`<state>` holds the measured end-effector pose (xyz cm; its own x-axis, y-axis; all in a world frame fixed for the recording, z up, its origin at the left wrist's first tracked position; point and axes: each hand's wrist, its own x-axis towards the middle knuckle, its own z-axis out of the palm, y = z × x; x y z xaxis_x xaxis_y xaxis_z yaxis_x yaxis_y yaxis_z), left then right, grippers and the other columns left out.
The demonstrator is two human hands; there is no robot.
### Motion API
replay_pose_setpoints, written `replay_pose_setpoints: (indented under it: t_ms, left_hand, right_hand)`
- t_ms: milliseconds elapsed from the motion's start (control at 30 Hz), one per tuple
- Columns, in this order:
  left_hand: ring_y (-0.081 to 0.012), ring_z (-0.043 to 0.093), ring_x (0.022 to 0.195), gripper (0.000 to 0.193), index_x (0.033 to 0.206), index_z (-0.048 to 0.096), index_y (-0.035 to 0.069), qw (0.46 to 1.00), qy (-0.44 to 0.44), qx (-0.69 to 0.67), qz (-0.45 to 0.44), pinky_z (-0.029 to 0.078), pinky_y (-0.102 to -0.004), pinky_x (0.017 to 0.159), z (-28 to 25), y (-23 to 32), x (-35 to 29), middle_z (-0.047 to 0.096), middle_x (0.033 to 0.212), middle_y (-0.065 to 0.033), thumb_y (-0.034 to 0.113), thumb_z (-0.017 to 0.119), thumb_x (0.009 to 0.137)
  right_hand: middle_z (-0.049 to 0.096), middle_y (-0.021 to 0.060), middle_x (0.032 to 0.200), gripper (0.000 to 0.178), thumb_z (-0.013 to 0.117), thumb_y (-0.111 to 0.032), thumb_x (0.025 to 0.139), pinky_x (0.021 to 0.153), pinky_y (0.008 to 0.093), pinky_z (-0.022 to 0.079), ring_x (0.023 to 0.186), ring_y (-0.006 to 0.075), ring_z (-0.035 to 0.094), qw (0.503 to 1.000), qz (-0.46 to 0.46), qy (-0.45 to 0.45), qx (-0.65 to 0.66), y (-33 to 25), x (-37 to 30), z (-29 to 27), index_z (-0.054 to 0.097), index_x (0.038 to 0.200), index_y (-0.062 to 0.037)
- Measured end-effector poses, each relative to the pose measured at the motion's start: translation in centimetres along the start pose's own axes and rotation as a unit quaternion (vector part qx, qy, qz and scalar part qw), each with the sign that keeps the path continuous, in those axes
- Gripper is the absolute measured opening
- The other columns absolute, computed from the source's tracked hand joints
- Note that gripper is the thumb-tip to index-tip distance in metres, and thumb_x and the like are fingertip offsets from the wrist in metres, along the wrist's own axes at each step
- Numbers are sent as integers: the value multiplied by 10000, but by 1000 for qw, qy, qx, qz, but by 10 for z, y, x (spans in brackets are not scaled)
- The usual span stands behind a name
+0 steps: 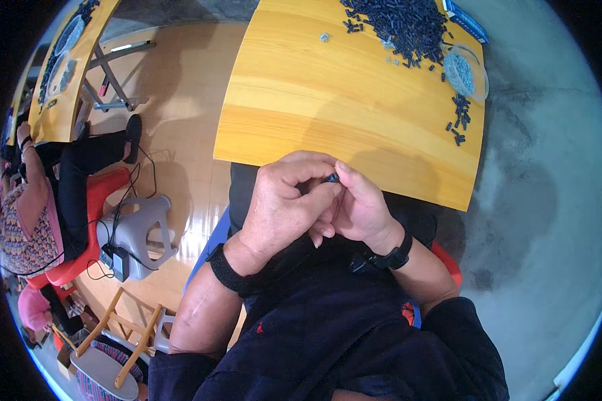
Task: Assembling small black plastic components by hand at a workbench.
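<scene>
I hold a small dark piece (332,178) just past the near edge of the table (301,100), above my lap. My left hand (279,200) pinches it between thumb and forefinger; my right hand (362,208) is cupped against the left, its thumb tip beside the piece. Only a sliver of it shows—my fingertips cover the rest, so its full shape is hidden. Most of my right fingers lie behind the left hand, and I cannot tell whether they grip anything.

On the table, a heap (408,30) of black pieces is cut off by the upper edge. Near it stands a clear tub (480,83) of pale bits, too small to make out singly. The blue box (467,23) at the far corner shows only in part.
</scene>
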<state>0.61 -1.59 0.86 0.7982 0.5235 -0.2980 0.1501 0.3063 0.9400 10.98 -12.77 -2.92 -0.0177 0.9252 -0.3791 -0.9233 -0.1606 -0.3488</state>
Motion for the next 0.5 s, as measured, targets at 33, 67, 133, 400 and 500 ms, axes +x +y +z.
replay_pose_setpoints:
  t_ms: [33,67,133,400,500]
  left_hand:
    - [-151,671,670,98,902,669,-69,1000,-3,-1,4,547,-254,526,0,1,0,663,944,-120,-23,655,817]
    - [-149,664,628,100,910,666,-73,1000,-5,9,17,539,-252,500,0,3,-1,657,931,-124,-33,644,821]
    - [-146,645,534,106,924,658,-85,1000,-7,-1,0,514,-245,441,1,8,-3,642,897,-134,-60,610,833]
    - [-206,651,985,375,1165,623,-30,994,3,108,-15,531,-298,818,-4,-15,-2,656,1118,-162,-12,697,798]
    - [-216,645,1004,398,1179,616,-35,982,7,184,-35,530,-309,827,-12,-17,2,662,1101,-168,23,712,797]
  right_hand:
    - [559,77,621,581,337,-522,1006,492,386,538,513,227,573,1000,-4,0,-3,-1,-1,1,576,840,-19]
    - [568,82,621,572,345,-510,1008,483,382,536,506,226,577,1000,8,25,-7,0,-1,3,578,835,-17]
    - [579,92,609,526,390,-470,1011,469,381,535,495,222,587,999,-11,27,-45,3,-1,-2,583,846,-10]
    - [587,80,610,332,576,-329,946,513,352,507,547,207,612,869,-88,153,-462,-38,-13,-13,585,794,-34]
    - [625,140,680,161,643,-158,857,548,392,473,582,320,608,485,-225,274,-800,-83,-24,-37,601,814,-9]
